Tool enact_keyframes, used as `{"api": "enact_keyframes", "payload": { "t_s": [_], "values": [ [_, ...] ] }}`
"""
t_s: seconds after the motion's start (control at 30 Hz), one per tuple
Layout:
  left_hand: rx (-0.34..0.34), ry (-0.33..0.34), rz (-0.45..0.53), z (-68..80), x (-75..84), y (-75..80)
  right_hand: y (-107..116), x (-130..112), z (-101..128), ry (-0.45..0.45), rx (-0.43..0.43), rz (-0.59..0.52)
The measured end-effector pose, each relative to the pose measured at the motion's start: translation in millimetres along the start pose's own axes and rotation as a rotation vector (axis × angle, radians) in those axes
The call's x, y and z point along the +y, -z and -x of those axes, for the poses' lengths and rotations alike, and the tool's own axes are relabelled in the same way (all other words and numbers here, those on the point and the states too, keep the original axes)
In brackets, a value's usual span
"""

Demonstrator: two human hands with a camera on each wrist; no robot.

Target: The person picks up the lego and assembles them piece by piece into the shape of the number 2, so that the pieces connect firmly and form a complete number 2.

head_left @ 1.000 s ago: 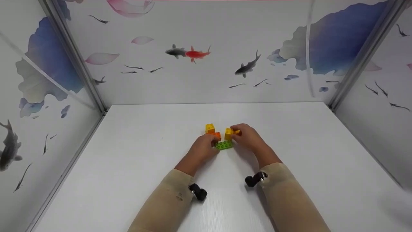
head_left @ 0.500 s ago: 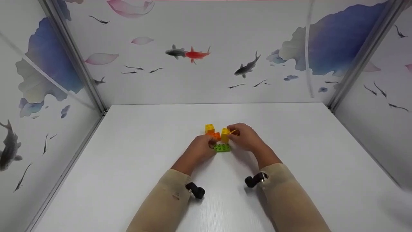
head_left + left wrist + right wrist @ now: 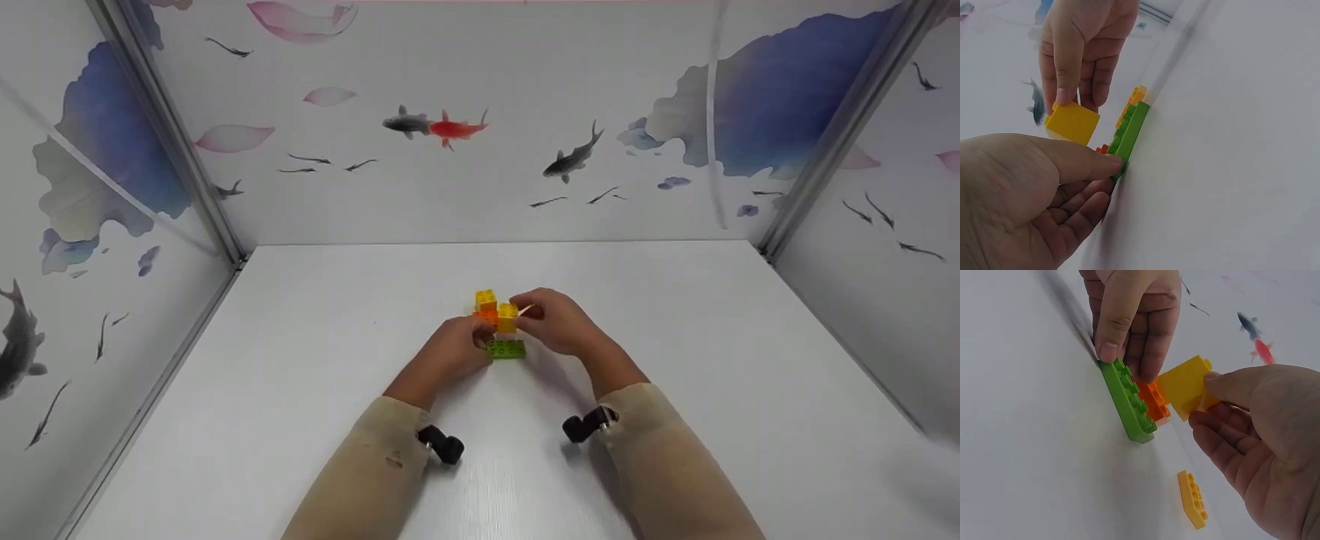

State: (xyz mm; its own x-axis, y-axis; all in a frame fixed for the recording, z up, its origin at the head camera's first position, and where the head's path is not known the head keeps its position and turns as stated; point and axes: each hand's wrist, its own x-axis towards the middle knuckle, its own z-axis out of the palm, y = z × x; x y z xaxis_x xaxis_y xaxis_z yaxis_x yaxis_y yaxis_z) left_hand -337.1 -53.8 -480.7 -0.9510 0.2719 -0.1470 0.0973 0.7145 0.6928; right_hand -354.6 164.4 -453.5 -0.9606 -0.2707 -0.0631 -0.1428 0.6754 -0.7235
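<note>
My left hand (image 3: 454, 346) grips one end of a long green toy building brick (image 3: 1129, 399), its thumb (image 3: 1109, 164) on the brick's side and the studs facing up. Just behind the green brick lies an orange brick (image 3: 1153, 402), partly hidden by the left fingers. My right hand (image 3: 555, 321) pinches a yellow brick (image 3: 1185, 385) between thumb and fingers. This yellow brick is tilted and held above the green one, overlapping the orange brick in the right wrist view. Another yellow brick (image 3: 486, 298) stands at the far left of the group.
A flat yellow-orange brick (image 3: 1192, 499) lies on the white table (image 3: 337, 300), right of the green one; the right hand hides it in the head view. Printed white panels (image 3: 480, 195) enclose the table at the back and both sides. Black wrist cameras (image 3: 442, 444) stick out from both sleeves.
My right hand has carried the yellow brick leftward, in front of the orange brick. The left hand has drawn the green brick slightly left and nearer. The far yellow brick has stayed put.
</note>
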Motion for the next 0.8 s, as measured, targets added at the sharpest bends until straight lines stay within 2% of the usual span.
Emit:
{"api": "enact_keyframes", "payload": {
  "t_s": [0.27, 0.47, 0.6, 0.8],
  "values": [
    [-0.004, -0.022, -0.031, 5.5, -8.5, 6.4, -7.2, -8.7, 3.6, 0.055, -0.067, -0.026],
    [-0.017, -0.001, -0.033, 6.7, -14.2, 10.2, -12.2, -11.0, 6.6, 0.105, -0.080, -0.036],
    [-0.019, -0.010, -0.044, 6.1, -15.9, 11.4, -16.2, -9.7, 8.4, 0.155, -0.097, -0.026],
    [-0.019, -0.008, -0.059, 6.6, -15.5, 11.8, -21.0, -9.8, 9.1, 0.121, -0.115, -0.023]
  ]
}}
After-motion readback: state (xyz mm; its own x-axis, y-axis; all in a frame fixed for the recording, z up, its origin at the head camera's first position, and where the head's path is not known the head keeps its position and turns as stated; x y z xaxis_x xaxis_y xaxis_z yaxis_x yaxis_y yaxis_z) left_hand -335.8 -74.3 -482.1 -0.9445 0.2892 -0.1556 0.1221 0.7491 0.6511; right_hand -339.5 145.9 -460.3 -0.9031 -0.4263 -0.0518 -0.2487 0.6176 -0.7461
